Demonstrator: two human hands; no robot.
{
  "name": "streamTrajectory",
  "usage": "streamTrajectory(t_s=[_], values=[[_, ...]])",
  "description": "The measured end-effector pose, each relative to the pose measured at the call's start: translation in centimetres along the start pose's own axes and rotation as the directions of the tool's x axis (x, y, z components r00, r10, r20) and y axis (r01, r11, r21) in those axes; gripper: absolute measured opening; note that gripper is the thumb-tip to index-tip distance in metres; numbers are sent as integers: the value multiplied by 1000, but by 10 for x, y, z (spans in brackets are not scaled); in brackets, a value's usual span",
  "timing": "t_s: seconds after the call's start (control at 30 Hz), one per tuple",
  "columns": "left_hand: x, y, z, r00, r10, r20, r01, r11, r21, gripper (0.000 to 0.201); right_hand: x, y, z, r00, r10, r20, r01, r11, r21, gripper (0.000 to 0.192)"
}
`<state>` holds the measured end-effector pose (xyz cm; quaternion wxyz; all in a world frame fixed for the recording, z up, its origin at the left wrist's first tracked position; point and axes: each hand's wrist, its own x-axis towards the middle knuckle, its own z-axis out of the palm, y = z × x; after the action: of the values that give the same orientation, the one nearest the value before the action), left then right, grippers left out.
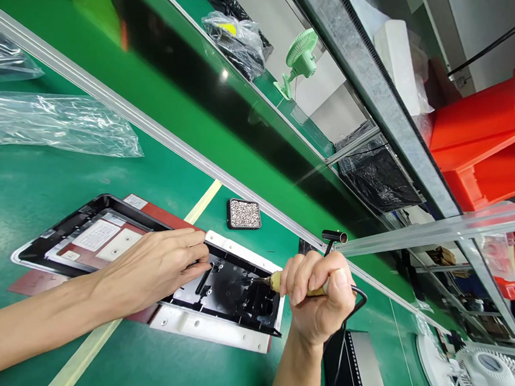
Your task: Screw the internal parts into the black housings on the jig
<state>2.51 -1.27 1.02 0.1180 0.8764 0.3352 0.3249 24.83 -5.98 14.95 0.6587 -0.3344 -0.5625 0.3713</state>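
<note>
A black plastic housing (225, 290) with white metal brackets along its edges lies on a red mat on the green bench. My left hand (154, 265) rests flat on the housing's middle, fingers pressing it down. My right hand (318, 296) is closed around the yellow handle of a soldering iron (276, 281), whose metal tip points left into the housing's dark inner area. The iron's black cord runs down past my wrist.
A small black tray of metal bits (244, 213) sits behind the housing. Clear plastic bags (50, 121) lie at the left. A black box (358, 372) and a white fan (490, 379) are at the right. Red bins (485, 142) sit on the shelf.
</note>
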Motion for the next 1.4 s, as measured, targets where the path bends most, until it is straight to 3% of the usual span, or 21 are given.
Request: streamTrajectory(t_s=[0.17, 0.33, 0.5, 0.67, 1.4], values=[[0, -1, 0, 1000, 8, -2, -8, 1000, -2, 37, 5, -11, -2, 998, -46, -48, 45, 999, -11, 39], [0, -2, 0, 1000, 8, 0, -8, 1000, -7, 35, 9, -28, 18, 990, -101, -102, 102, 995, 1, 43], [-1, -2, 1, 1000, -19, 21, 20, 1000, -8, 32, 4, -25, 48, 991, -29, -129, 36, 998, 55, 45], [5, 2, -5, 1000, -17, 22, 17, 1000, 3, 27, -3, -13, 64, 992, 47, -115, -34, 994, 107, 44], [9, 7, -9, 995, -70, 65, 70, 998, -7, 27, -10, 2, 72, 992, 97, -75, -90, 992, 84, 43]])
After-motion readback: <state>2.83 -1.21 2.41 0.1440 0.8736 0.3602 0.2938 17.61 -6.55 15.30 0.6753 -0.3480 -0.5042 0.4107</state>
